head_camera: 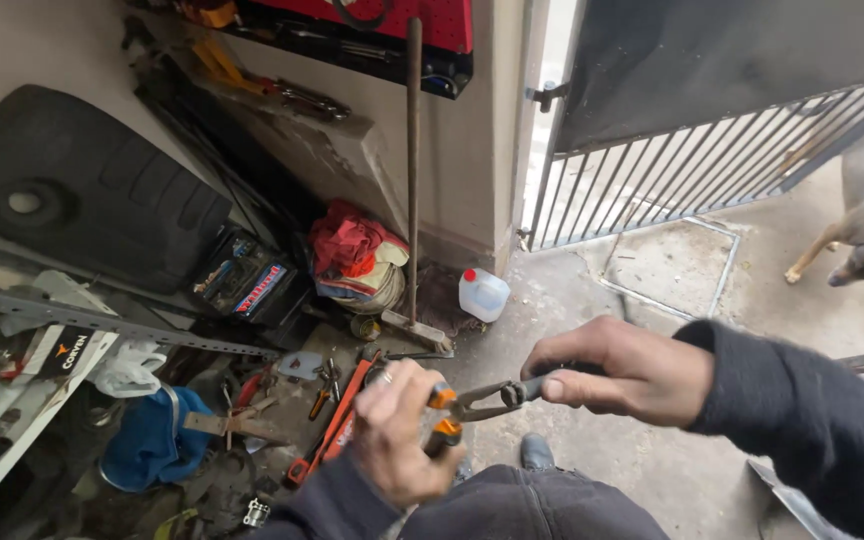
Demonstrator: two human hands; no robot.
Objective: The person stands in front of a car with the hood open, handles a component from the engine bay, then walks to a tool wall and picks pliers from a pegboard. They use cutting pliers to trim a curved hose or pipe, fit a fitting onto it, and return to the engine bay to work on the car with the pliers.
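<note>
Two hands, left (397, 435) grasping orange-handled pliers (462, 408), right (622, 370) clenched on dark tool (527, 388), jaws meeting it.

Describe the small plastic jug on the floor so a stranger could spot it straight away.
Start at the barred metal gate and drop to the foot of the wall corner beside it. There a long-handled broom leans upright, and the plastic jug stands on the concrete to its right. It is the only translucent white container there, topped with a red cap.
</note>
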